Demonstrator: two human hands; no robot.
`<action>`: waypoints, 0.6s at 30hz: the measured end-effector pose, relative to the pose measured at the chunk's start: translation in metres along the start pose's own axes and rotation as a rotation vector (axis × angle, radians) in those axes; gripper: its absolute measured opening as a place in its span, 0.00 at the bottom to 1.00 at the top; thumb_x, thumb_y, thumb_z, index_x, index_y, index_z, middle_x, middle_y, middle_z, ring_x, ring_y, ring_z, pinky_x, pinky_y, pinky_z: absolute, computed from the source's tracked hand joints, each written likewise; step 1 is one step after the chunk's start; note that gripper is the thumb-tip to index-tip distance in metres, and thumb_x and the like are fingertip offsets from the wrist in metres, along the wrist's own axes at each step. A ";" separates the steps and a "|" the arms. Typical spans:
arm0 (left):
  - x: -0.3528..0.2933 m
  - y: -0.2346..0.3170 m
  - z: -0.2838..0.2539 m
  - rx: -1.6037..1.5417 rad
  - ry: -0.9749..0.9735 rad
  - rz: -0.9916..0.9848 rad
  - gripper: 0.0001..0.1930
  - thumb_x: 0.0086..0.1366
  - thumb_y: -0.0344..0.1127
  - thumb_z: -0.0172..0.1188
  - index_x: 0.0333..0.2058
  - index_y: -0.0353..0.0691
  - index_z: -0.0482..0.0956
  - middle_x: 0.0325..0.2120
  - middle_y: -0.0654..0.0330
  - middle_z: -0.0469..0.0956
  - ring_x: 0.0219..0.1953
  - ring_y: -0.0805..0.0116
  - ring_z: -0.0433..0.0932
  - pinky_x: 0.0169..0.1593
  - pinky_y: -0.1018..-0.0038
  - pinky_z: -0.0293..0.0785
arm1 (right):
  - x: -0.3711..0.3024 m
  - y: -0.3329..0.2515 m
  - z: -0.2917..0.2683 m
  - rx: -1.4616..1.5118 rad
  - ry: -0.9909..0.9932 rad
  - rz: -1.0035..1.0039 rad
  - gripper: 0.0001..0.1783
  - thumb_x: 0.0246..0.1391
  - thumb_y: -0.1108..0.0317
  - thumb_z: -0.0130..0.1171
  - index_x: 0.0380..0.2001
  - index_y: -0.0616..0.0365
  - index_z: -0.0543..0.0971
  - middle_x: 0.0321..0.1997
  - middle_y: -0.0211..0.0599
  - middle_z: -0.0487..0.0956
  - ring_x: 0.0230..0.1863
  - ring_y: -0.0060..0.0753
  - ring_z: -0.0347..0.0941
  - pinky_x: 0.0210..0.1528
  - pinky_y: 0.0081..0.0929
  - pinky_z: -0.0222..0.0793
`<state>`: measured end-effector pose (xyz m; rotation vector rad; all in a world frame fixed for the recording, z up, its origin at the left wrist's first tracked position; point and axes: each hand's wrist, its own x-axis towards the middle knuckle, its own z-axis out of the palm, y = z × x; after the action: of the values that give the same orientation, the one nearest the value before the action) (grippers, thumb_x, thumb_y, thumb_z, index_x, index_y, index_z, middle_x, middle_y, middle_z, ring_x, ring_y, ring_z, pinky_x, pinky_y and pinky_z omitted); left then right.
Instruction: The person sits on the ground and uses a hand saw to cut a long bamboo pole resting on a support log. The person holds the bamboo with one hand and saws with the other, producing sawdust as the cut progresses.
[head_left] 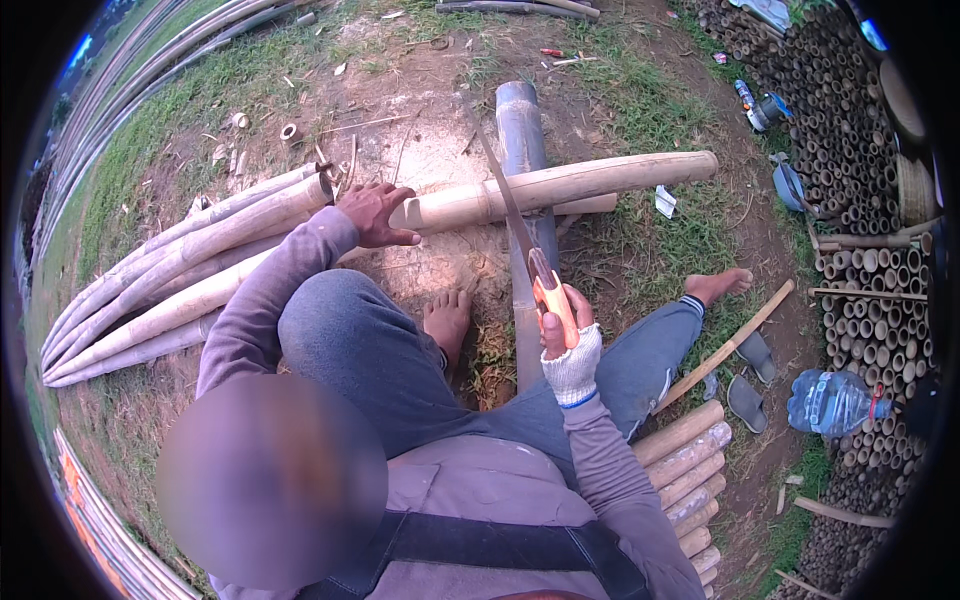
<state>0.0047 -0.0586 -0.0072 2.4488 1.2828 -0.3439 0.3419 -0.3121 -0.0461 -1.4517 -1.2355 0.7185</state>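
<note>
Knit-gloved right hand gripping tapered saw across round bamboo

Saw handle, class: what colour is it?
The saw handle is orange, best seen in the head view.

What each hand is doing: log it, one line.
left hand: spread at pale bamboo pole | right hand: white fingerless glove, gripping handsaw | handsaw: across pale bamboo pole | beneath: dark bamboo pole

1. The pale bamboo pole looked smooth, with a low sheen.
2. The saw blade was dull metal; its orange handle looked smooth.
3. The knitted glove was rough, matt white cloth.
4. The jeans were matt, woven blue cloth.
5. The bottle was clear, glossy plastic.
</note>
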 end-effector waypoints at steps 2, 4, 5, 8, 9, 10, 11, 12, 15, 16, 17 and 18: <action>0.009 0.002 -0.036 0.001 -0.062 0.019 0.47 0.64 0.76 0.61 0.69 0.45 0.73 0.60 0.41 0.79 0.63 0.38 0.78 0.66 0.47 0.73 | 0.002 0.002 0.002 -0.007 -0.003 -0.046 0.31 0.69 0.55 0.66 0.63 0.70 0.75 0.58 0.54 0.83 0.58 0.46 0.83 0.61 0.37 0.76; 0.017 0.012 -0.063 0.030 -0.063 0.041 0.43 0.69 0.74 0.56 0.67 0.43 0.75 0.57 0.40 0.81 0.60 0.39 0.81 0.65 0.48 0.74 | 0.004 0.003 0.004 -0.039 0.010 -0.135 0.32 0.70 0.55 0.66 0.64 0.70 0.75 0.59 0.55 0.83 0.59 0.46 0.83 0.62 0.38 0.76; 0.026 0.020 -0.073 0.063 -0.093 0.033 0.43 0.70 0.75 0.53 0.67 0.44 0.75 0.57 0.40 0.82 0.60 0.41 0.81 0.65 0.49 0.75 | 0.005 0.001 0.005 -0.048 0.013 -0.160 0.32 0.70 0.55 0.66 0.65 0.70 0.74 0.60 0.55 0.83 0.59 0.46 0.83 0.63 0.38 0.76; 0.057 0.048 -0.062 -0.011 -0.044 -0.036 0.42 0.72 0.72 0.50 0.69 0.44 0.74 0.58 0.41 0.82 0.61 0.41 0.80 0.66 0.49 0.73 | 0.005 -0.011 0.009 -0.040 0.014 -0.121 0.32 0.70 0.55 0.65 0.65 0.71 0.74 0.58 0.51 0.83 0.55 0.39 0.82 0.59 0.34 0.76; 0.074 0.056 -0.046 -0.054 -0.016 -0.060 0.41 0.72 0.71 0.50 0.69 0.44 0.74 0.59 0.41 0.81 0.62 0.41 0.80 0.66 0.49 0.73 | 0.003 -0.006 0.010 -0.050 0.025 -0.114 0.33 0.71 0.54 0.65 0.66 0.71 0.74 0.56 0.47 0.83 0.50 0.32 0.81 0.55 0.29 0.77; 0.084 0.078 -0.034 -0.127 0.000 -0.164 0.40 0.72 0.70 0.50 0.69 0.44 0.74 0.60 0.42 0.81 0.63 0.43 0.79 0.68 0.50 0.71 | 0.002 -0.003 0.008 -0.066 0.040 -0.105 0.33 0.72 0.53 0.64 0.66 0.71 0.74 0.54 0.43 0.84 0.46 0.24 0.80 0.51 0.25 0.77; 0.096 0.083 -0.007 -0.211 0.076 -0.220 0.38 0.72 0.68 0.49 0.68 0.46 0.75 0.61 0.43 0.80 0.64 0.44 0.79 0.69 0.49 0.70 | 0.000 -0.004 0.006 -0.026 0.041 -0.093 0.33 0.71 0.54 0.65 0.66 0.72 0.74 0.56 0.48 0.83 0.50 0.32 0.81 0.55 0.30 0.77; 0.102 0.096 0.005 -0.285 0.108 -0.284 0.37 0.72 0.68 0.49 0.67 0.47 0.76 0.62 0.43 0.79 0.64 0.45 0.79 0.69 0.49 0.70 | -0.002 -0.005 0.005 0.010 0.044 -0.074 0.33 0.71 0.56 0.65 0.65 0.74 0.74 0.58 0.53 0.83 0.55 0.39 0.82 0.59 0.34 0.77; 0.116 0.105 0.033 -0.402 0.209 -0.379 0.36 0.70 0.69 0.48 0.65 0.51 0.79 0.60 0.45 0.82 0.63 0.47 0.81 0.67 0.49 0.70 | 0.001 -0.016 0.000 0.050 0.035 -0.089 0.33 0.70 0.58 0.65 0.65 0.77 0.74 0.59 0.60 0.83 0.59 0.47 0.83 0.63 0.38 0.77; 0.118 0.107 0.031 -0.413 0.198 -0.396 0.36 0.70 0.69 0.49 0.65 0.51 0.80 0.59 0.46 0.83 0.62 0.48 0.81 0.67 0.49 0.70 | 0.001 -0.015 -0.002 0.034 0.029 -0.072 0.33 0.70 0.58 0.65 0.65 0.77 0.74 0.59 0.60 0.83 0.59 0.47 0.83 0.62 0.38 0.77; 0.120 0.110 0.030 -0.424 0.187 -0.415 0.36 0.70 0.69 0.49 0.64 0.52 0.80 0.57 0.47 0.84 0.61 0.48 0.82 0.67 0.49 0.70 | 0.001 -0.014 -0.004 0.019 0.022 -0.055 0.33 0.70 0.58 0.65 0.65 0.78 0.74 0.59 0.60 0.83 0.58 0.47 0.83 0.62 0.38 0.77; 0.120 0.112 0.030 -0.390 0.202 -0.433 0.36 0.70 0.70 0.49 0.63 0.52 0.82 0.53 0.48 0.87 0.59 0.49 0.84 0.66 0.49 0.70 | 0.002 -0.012 -0.004 0.021 0.019 -0.043 0.33 0.70 0.58 0.65 0.65 0.78 0.74 0.59 0.60 0.83 0.58 0.47 0.83 0.62 0.38 0.78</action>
<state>0.1632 -0.0413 -0.0571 1.9087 1.7766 0.0524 0.3419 -0.3128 -0.0331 -1.4077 -1.2369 0.6855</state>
